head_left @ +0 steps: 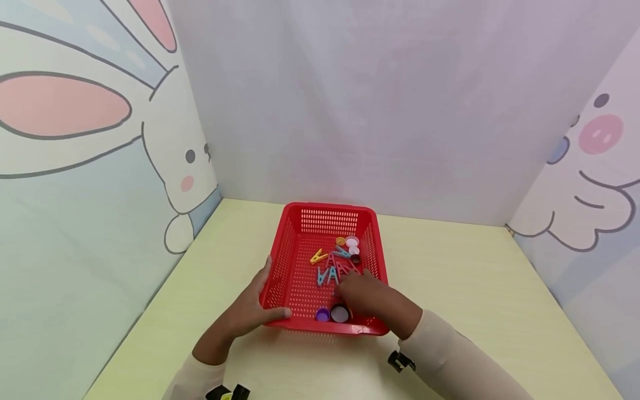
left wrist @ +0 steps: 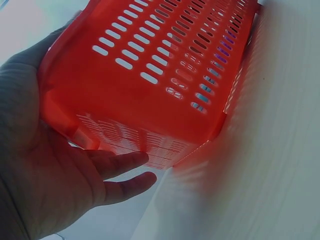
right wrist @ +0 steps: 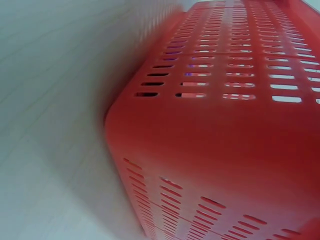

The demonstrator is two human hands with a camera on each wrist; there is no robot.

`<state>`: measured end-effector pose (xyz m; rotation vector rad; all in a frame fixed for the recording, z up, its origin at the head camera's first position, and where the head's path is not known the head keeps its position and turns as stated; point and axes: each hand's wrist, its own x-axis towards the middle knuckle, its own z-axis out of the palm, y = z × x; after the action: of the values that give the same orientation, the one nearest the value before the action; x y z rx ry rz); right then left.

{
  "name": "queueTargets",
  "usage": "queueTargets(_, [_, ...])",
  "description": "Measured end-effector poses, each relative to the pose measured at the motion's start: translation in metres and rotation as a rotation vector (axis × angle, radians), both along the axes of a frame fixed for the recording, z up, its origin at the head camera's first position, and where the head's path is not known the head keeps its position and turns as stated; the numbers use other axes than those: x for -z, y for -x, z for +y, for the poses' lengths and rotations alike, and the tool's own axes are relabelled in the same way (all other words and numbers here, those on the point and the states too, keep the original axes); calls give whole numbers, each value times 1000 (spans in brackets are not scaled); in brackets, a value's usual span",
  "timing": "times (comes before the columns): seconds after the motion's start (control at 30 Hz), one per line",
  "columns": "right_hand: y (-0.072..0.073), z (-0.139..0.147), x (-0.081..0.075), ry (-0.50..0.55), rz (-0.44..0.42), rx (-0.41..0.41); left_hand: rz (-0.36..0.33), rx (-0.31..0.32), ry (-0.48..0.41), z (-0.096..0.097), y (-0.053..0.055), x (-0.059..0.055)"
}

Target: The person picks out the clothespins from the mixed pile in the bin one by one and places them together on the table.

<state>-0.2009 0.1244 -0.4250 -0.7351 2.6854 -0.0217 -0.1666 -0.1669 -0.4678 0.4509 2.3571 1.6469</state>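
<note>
Red basket point(head_left: 360, 329): found on the desk point(head_left: 450, 266).
Right hand point(head_left: 364, 294): reached into the basket's near-right part; fingertips hidden, so whether anything is held cannot be told.
Blue clip point(head_left: 333, 271): located just far of those fingers, slightly left; long axis set roughly near to far.
Dark-rimmed lid point(head_left: 340, 313): located near of the fingers, just right of the purple cap point(head_left: 322, 315).
Left hand point(head_left: 250, 308): near-left corner held, thumb laid over the rim, two fingers extended outside.
Nearer hand to clip: right.
</note>
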Motion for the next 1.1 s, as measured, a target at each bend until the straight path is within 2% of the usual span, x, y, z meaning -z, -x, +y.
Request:
queueTargets(0.23, [-1, -4, -1, -29, 12, -7, 11, 5, -6, -1, 1, 0])
queueTargets(0.77, [2, -8, 3, -40, -22, 62, 11, 4, -7, -1, -1, 0])
queueTargets(0.9, [1, -9, 0, -31, -36, 81, 1, -2, -5, -1, -1, 1])
queueTargets(1.1, [-4, -7, -9, -25, -11, 82, -3, 4, -9, -1, 0, 3])
